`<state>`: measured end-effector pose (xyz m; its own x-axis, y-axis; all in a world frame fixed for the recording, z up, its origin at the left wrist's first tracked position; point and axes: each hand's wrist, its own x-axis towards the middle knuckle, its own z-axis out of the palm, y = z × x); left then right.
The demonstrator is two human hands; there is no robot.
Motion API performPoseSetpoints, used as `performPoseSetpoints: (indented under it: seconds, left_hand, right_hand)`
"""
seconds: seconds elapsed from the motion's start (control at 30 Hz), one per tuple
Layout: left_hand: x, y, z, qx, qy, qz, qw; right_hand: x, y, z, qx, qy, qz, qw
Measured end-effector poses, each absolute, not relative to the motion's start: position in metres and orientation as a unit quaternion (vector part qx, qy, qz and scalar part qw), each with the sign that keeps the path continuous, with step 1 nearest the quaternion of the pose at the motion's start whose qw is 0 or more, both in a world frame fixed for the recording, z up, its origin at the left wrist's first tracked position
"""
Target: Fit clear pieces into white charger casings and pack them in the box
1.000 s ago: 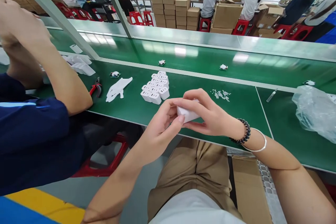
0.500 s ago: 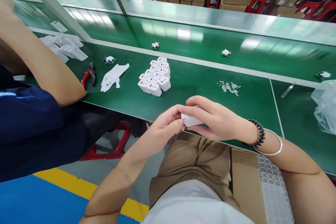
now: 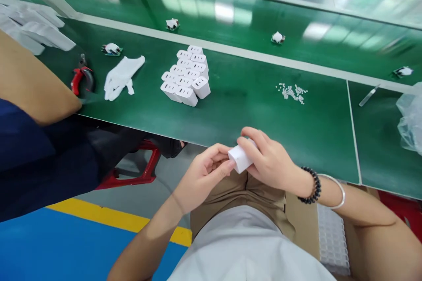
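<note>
A white charger housing (image 3: 240,158) is held near the table's front edge, above my lap. My right hand (image 3: 268,158) wraps around its right side, fingers over the top. At its left end, my left hand (image 3: 211,171) pinches the edge between thumb and fingers. Its slotted face, if it has one, is turned out of sight. Further back on the green table stand several white chargers (image 3: 186,72) packed in rows, slotted ends up. Small translucent pieces (image 3: 292,92) lie scattered beyond my right hand.
Left of the chargers lie a white glove (image 3: 121,78), red-handled cutters (image 3: 81,77) and a circuit board (image 3: 112,49). More boards (image 3: 278,37) sit along the green surface behind the strip. A co-worker's arm (image 3: 36,79) rests at left. A thin tube (image 3: 368,95) and plastic bag (image 3: 412,116) lie right.
My view has tilted downward. The housing has turned in my hands so that more of its plain end shows, and my left fingers have opened slightly around it.
</note>
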<state>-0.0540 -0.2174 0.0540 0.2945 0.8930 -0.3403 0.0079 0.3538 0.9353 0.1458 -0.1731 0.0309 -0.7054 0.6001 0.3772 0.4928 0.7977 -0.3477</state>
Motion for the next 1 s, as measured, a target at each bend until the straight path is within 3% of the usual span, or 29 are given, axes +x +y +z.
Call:
performPoseSetpoints:
  seconds: [0.17,0.27,0.43,0.63,1.0]
  left_hand:
    - [-0.052,-0.260,0.008,0.494,0.562,0.292,0.596]
    - [-0.041,-0.272,-0.037,0.437,0.585,0.312,0.608]
    - [-0.019,-0.258,-0.081,0.365,0.589,0.408,0.595]
    - [-0.013,-0.230,-0.072,0.356,0.570,0.422,0.608]
    - [-0.018,-0.223,-0.059,0.454,0.614,0.307,0.569]
  right_hand:
    - [0.130,-0.243,-0.033,-0.375,-0.787,0.403,0.280]
    - [0.112,-0.255,-0.076,-0.458,-0.660,0.497,0.329]
    - [0.089,-0.235,-0.120,-0.469,-0.578,0.537,0.396]
    - [0.084,-0.222,-0.125,-0.470,-0.535,0.547,0.440]
    - [0.073,-0.229,-0.118,-0.529,-0.463,0.561,0.438]
